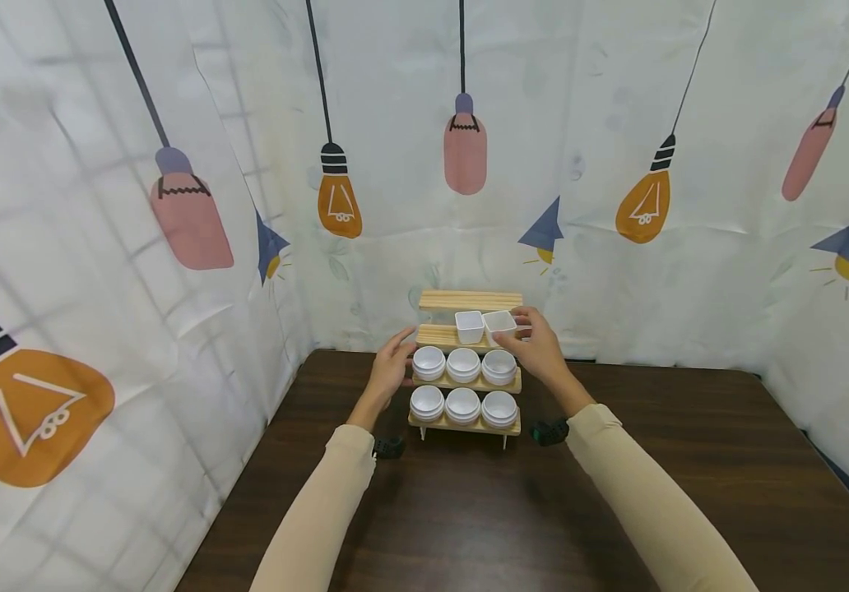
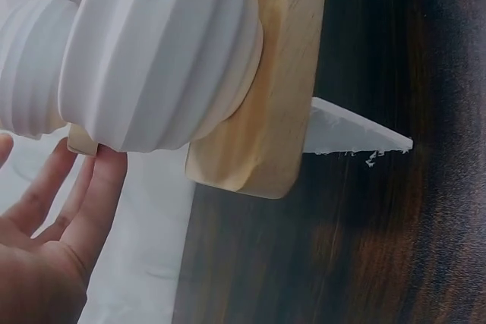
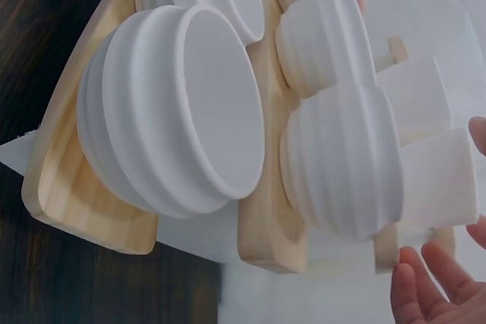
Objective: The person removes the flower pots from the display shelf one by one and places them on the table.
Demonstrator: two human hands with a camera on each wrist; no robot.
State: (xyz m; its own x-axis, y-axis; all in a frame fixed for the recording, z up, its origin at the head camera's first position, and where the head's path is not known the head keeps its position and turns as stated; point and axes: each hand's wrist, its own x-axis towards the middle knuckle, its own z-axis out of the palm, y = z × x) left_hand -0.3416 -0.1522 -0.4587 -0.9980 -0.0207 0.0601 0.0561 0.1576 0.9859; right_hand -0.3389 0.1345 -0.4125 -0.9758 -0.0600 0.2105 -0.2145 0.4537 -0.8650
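Observation:
A tiered wooden stand (image 1: 439,335) holds white pots on its steps. Two square white pots are on the third tier, one of them (image 1: 470,327) beside the other, the right-hand square pot (image 1: 499,324). My right hand (image 1: 537,345) grips that right-hand pot, thumb at its front and fingers at its right side. In the right wrist view its fingers (image 3: 433,286) lie by the tier's end. My left hand (image 1: 391,367) is at the stand's left side with fingers extended, fingertips against the end of a wooden tier in the left wrist view.
Ribbed round white pots (image 1: 427,403) stand in rows on the two lower tiers, close in front of the hands. The top tier (image 1: 470,299) is bare wood. Under the stand is a dark wooden table (image 1: 461,510), with a printed cloth (image 1: 410,164) hanging behind.

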